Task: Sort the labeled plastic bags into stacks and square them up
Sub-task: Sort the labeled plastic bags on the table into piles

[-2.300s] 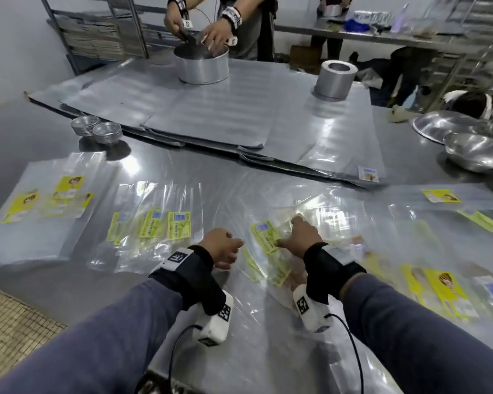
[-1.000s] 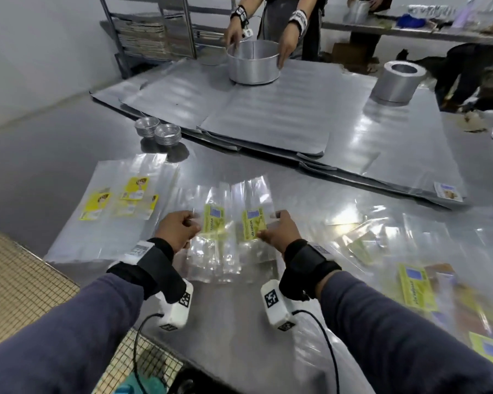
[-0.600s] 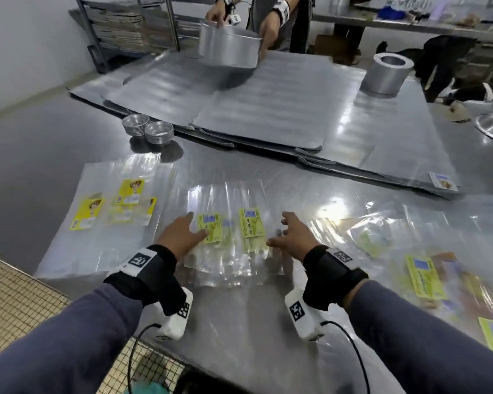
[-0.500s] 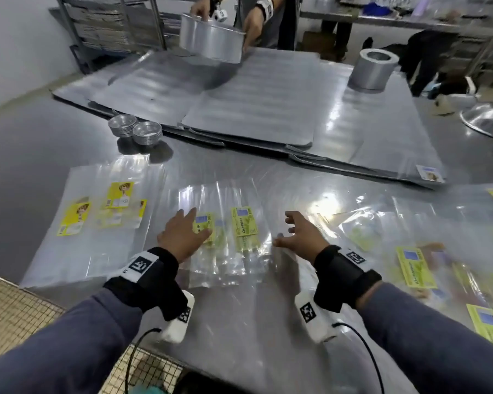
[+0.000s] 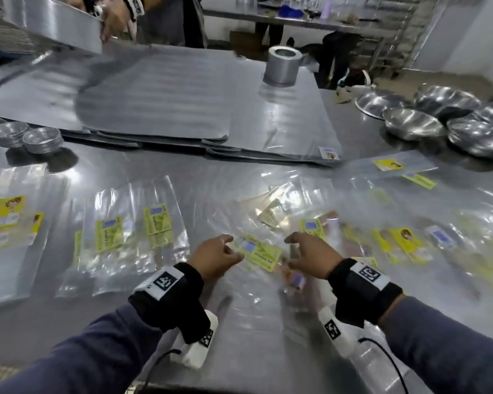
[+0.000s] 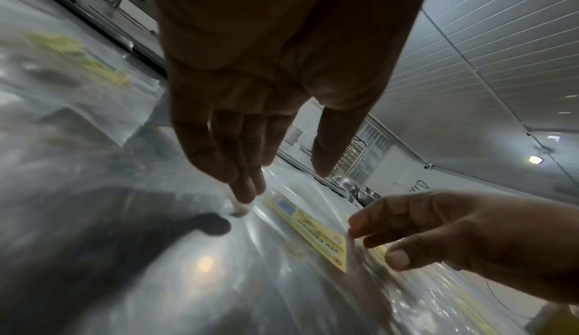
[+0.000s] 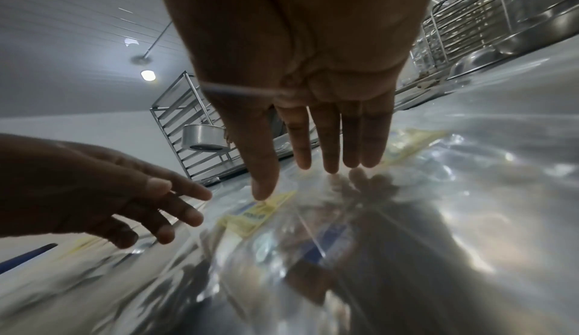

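Observation:
Clear plastic bags with yellow labels lie on a steel table (image 5: 239, 322). A stack of large bags (image 5: 9, 220) sits at the far left. Beside it is a stack of small bags with green-yellow labels (image 5: 131, 231). A loose, overlapping pile (image 5: 387, 240) spreads to the right. My left hand (image 5: 217, 255) and right hand (image 5: 310, 255) hover on either side of one labeled bag (image 5: 258, 253) at the pile's near edge. Both hands are open with fingers stretched. In the left wrist view my left fingertips (image 6: 244, 191) reach down to the plastic beside the label (image 6: 313, 231). My right thumb (image 7: 264, 186) nears the label (image 7: 266, 210).
Large silver sheets (image 5: 168, 89) cover the far half of the table, with a metal cylinder (image 5: 281, 65) on them. Foil cups (image 5: 26, 136) stand at the far left and steel bowls (image 5: 410, 123) at the far right. Another person holds a round tin (image 5: 54, 21) at the back.
Both hands have let go of the small-bag stack and moved right to a bag at the edge of the loose pile. The person at the back has lifted the round tin.

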Demonstrator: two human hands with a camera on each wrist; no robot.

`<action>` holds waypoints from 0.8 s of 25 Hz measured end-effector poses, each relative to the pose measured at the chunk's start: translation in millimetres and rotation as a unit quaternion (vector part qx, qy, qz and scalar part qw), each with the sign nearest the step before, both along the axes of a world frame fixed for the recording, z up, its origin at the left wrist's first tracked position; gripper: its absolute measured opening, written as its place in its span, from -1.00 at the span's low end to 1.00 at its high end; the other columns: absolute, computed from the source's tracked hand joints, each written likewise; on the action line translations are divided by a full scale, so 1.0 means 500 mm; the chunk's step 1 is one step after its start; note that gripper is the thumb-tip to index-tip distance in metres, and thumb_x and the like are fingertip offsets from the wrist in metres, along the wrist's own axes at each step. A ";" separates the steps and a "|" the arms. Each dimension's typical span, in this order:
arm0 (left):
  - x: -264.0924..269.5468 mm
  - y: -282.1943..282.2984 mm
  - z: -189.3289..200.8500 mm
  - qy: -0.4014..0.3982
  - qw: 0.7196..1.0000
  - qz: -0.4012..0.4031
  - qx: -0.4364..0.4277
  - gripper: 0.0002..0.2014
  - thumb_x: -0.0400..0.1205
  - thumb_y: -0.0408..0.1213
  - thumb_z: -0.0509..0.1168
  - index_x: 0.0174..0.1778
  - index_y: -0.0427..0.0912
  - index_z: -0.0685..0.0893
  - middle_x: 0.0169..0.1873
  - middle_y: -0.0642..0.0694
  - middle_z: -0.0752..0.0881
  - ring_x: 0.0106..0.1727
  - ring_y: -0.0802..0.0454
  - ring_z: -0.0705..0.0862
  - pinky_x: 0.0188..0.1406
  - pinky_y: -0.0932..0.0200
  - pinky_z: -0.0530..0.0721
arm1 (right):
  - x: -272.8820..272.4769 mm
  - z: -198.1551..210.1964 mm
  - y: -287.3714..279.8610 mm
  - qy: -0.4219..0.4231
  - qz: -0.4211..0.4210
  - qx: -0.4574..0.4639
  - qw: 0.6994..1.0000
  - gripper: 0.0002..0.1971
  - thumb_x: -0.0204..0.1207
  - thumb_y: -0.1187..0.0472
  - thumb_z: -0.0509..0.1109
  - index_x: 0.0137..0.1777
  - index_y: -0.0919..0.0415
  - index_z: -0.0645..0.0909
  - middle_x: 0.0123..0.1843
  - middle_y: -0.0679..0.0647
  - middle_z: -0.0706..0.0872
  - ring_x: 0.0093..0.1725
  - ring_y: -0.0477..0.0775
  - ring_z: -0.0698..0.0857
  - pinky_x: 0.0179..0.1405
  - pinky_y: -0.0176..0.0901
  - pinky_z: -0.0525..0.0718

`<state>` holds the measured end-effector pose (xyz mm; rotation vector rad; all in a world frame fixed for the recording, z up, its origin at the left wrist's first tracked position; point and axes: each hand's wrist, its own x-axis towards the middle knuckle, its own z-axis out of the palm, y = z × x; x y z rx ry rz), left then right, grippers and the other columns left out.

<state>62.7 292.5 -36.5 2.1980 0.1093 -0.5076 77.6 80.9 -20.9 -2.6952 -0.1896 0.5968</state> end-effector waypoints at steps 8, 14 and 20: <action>0.001 -0.055 -0.004 0.022 0.994 0.080 -0.078 -0.25 0.43 -0.14 0.46 0.53 -0.24 0.36 0.27 -0.28 0.63 0.22 -0.17 0.66 0.25 -0.02 0.61 | 0.010 -0.038 0.001 -0.019 -0.009 0.034 0.999 -0.35 0.44 0.09 0.46 0.49 0.22 0.31 0.30 0.22 0.60 0.31 0.21 0.55 0.25 -0.08 0.53; -0.006 -0.054 0.005 0.034 0.975 0.155 -0.158 -0.42 0.61 -0.35 0.33 0.54 -0.22 0.28 0.42 -0.27 0.44 0.23 -0.07 0.53 0.12 0.01 0.55 | 0.051 -0.040 0.039 0.047 -0.110 0.153 0.981 -0.17 0.35 -0.04 0.56 0.49 0.33 0.26 0.40 0.24 0.53 0.38 0.21 0.53 0.27 -0.06 0.51; -0.005 -0.045 -0.004 0.042 0.961 0.197 -0.191 -0.47 0.60 -0.43 0.33 0.48 -0.28 0.33 0.27 -0.27 0.47 0.09 -0.06 0.54 -0.17 0.17 0.58 | 0.088 -0.038 0.088 0.058 -0.097 0.099 0.989 -0.64 0.34 0.15 0.59 -0.04 0.30 0.52 -0.05 0.13 0.62 0.14 0.17 0.60 0.08 -0.09 0.57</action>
